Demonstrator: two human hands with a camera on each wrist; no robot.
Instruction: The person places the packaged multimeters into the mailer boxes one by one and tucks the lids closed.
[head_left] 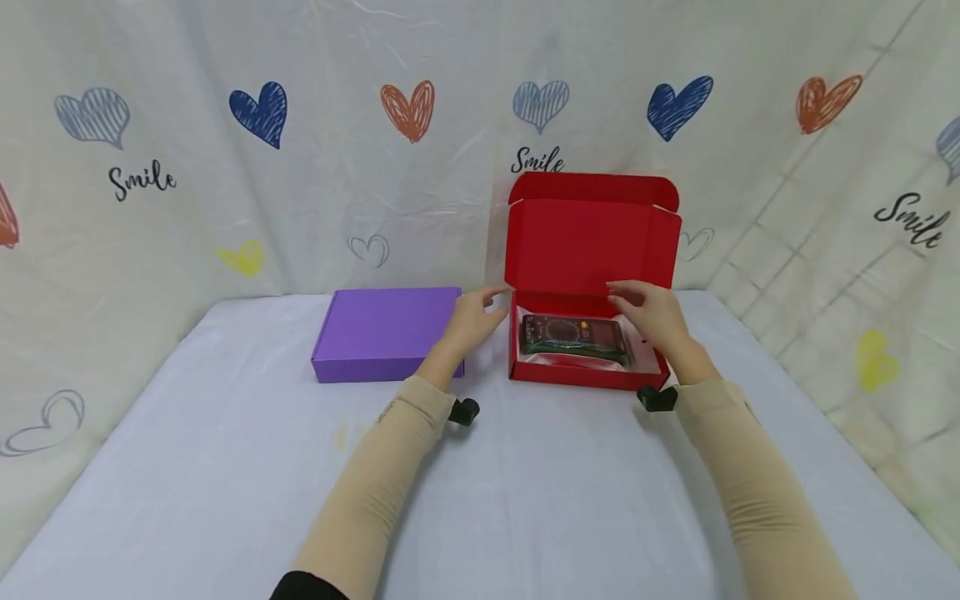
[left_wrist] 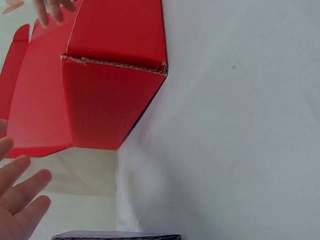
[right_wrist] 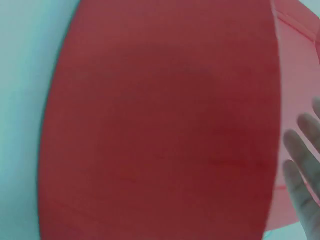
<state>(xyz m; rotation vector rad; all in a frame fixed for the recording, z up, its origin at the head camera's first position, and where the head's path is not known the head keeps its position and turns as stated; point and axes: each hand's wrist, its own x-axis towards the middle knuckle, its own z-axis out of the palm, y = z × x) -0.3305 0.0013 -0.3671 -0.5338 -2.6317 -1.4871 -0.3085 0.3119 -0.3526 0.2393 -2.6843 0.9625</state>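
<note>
Red box (head_left: 585, 378) on the white-covered table (head_left: 570, 483), right of centre at the far side. Its long axis runs left–right, with the long front wall facing near. Lid (head_left: 592, 246) raised along the far long edge; it stands up with its flaps at the top, red inner face toward the person.

Inside the box: a dark handheld meter (head_left: 573, 337), lying with its long axis left–right, nearly parallel to the box's front wall; right end angled slightly nearer. Dial side faces up. The round dial sits toward the left end, with a small yellow mark to the right of it. Pale lining (head_left: 641, 352) shows around the meter, mostly at its right and near side.

Left hand (head_left: 474, 320): at the left side of the red box, by the lid's lower left corner, fingers extended right and far. Grip released, nothing held. Fingertip contact with the box cannot be told.

Right hand (head_left: 656, 318): above the right part of the red box, fingers directed left, thumb apart below them. Grip released, nothing held; whether the fingertips touch the lid cannot be told.

Purple box (head_left: 382, 333), lid down, left of the red box, its long axis also left–right. Heart-printed curtain (head_left: 450, 42) behind.
</note>
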